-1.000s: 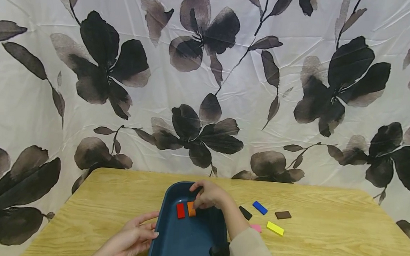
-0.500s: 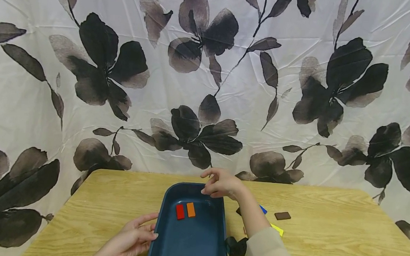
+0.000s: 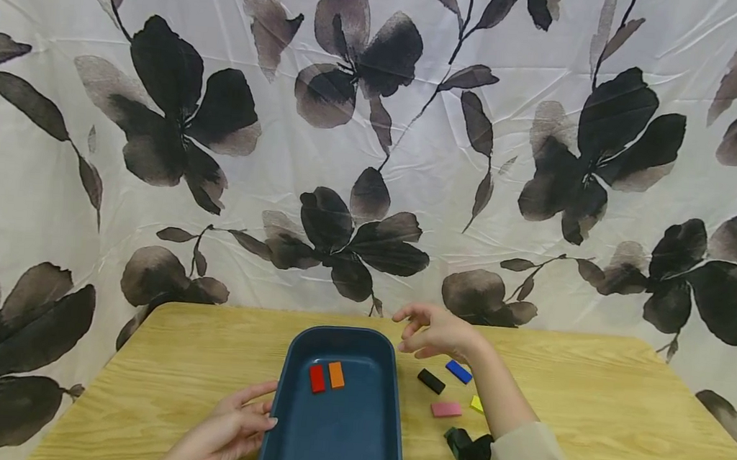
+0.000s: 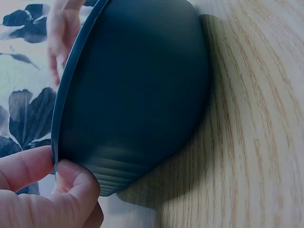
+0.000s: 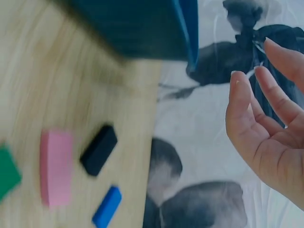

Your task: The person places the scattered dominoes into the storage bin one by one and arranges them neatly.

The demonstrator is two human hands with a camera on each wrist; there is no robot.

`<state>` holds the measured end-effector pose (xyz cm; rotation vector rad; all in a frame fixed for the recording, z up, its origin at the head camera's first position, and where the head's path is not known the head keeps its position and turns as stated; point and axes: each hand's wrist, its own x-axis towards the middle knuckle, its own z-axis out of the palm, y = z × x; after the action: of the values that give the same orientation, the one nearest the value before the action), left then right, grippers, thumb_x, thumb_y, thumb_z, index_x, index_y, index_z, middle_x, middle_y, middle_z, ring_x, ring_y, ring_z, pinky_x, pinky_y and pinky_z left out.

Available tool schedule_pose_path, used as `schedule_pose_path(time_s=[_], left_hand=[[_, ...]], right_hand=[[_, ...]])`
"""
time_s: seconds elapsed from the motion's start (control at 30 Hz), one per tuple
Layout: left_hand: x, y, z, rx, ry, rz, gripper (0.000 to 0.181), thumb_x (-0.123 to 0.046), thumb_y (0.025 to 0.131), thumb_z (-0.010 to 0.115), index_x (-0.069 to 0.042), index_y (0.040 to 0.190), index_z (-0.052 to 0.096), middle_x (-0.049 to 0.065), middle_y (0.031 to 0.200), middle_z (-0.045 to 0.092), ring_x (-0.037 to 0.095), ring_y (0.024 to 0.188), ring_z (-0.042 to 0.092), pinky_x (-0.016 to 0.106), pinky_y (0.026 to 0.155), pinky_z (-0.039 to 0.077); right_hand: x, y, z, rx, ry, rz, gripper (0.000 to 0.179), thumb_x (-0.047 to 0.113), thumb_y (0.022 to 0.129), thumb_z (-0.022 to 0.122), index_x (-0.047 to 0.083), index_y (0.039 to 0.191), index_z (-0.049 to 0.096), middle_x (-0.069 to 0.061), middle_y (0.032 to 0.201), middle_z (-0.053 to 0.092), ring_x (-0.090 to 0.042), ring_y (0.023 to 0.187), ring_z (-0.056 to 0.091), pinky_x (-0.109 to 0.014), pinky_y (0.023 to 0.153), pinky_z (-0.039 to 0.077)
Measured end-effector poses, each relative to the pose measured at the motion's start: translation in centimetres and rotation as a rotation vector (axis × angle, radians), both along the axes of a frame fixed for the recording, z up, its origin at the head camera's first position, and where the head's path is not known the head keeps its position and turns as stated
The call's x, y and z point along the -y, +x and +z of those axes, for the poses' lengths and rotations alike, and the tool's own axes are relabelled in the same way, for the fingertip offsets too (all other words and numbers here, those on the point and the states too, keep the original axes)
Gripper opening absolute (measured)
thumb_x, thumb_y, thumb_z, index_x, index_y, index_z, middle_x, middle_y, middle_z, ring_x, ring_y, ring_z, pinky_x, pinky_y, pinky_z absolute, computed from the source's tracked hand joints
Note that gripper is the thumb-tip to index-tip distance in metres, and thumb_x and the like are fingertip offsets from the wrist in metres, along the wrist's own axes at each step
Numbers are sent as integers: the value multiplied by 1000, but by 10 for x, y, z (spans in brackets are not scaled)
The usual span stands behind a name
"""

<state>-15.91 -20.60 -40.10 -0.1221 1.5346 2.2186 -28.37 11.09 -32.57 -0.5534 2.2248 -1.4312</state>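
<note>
A dark blue tray (image 3: 333,436) stands on the table, with a red block (image 3: 317,378) and an orange block (image 3: 336,375) lying side by side near its far end. My left hand (image 3: 229,428) pinches the tray's left rim between thumb and fingers, as the left wrist view shows. Over the table, just right of the tray's far corner, my right hand (image 3: 438,333) hangs in the air with loosely bent fingers and holds nothing. Beneath and near it lie a black block (image 3: 431,381), a blue block (image 3: 458,371), a pink block (image 3: 446,409) and a partly hidden yellow block (image 3: 477,404).
A green block (image 5: 7,171) lies near the pink one, mostly hidden in the head view by the black wrist camera (image 3: 471,451). The wooden table (image 3: 203,347) ends in front of a white cloth (image 3: 270,157) with dark flowers.
My right hand has left the orange block in the tray, risen and moved right, past the rim. My left hand stays on the tray. The right forearm now hides the brown block.
</note>
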Motion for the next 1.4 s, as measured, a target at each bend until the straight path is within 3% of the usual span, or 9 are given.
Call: schedule_pose_path(time_s=[0.37,0.6,0.73,0.83,1.07,1.2,1.4], left_hand=[[1,0,4,6,19,-5,75,14,85,49,6,145,3,9,106,52,15,91,57,28,80,47],[1,0,5,8,9,2,74,14,85,49,6,145,5,9,106,53,15,92,58,28,80,47],[0,0,4,12,19,1,74,14,85,49,6,145,6,8,105,53,15,89,58,27,78,47],[-1,0,5,16,27,3,74,14,85,49,6,145,6,8,104,54,15,88,58,26,77,47],[0,2,5,26,11,16,73,14,85,49,6,145,7,8,102,53,15,88,58,26,77,47],[1,3,5,28,3,21,73,14,86,49,6,145,7,8,102,52,15,88,58,27,78,47],[0,2,5,13,-4,16,73,15,85,48,7,144,6,9,102,51,15,88,57,27,78,47]], right_hand=[[-55,13,-13,-20,30,114,44,1,77,68,-4,117,50,-11,89,54,-20,72,56,-31,63,48],[-82,25,-30,18,-4,155,43,1,76,67,-6,116,50,-15,92,54,-23,83,53,-30,66,48],[-93,33,-38,37,-20,201,43,1,76,68,-9,113,49,-13,92,53,-17,72,54,-27,63,47],[-99,39,-44,76,-35,228,43,-2,75,66,-11,113,47,-12,92,53,-15,67,56,-25,62,47],[-106,47,-59,179,-115,301,49,-7,73,63,-16,116,42,-10,89,53,-19,74,61,-27,68,51],[-108,50,-66,170,-118,325,50,-10,71,63,-17,116,43,-9,89,53,-19,74,60,-27,70,52],[-109,55,-73,152,-102,293,53,-11,68,69,-14,117,47,-10,89,53,-16,72,55,-24,67,49]])
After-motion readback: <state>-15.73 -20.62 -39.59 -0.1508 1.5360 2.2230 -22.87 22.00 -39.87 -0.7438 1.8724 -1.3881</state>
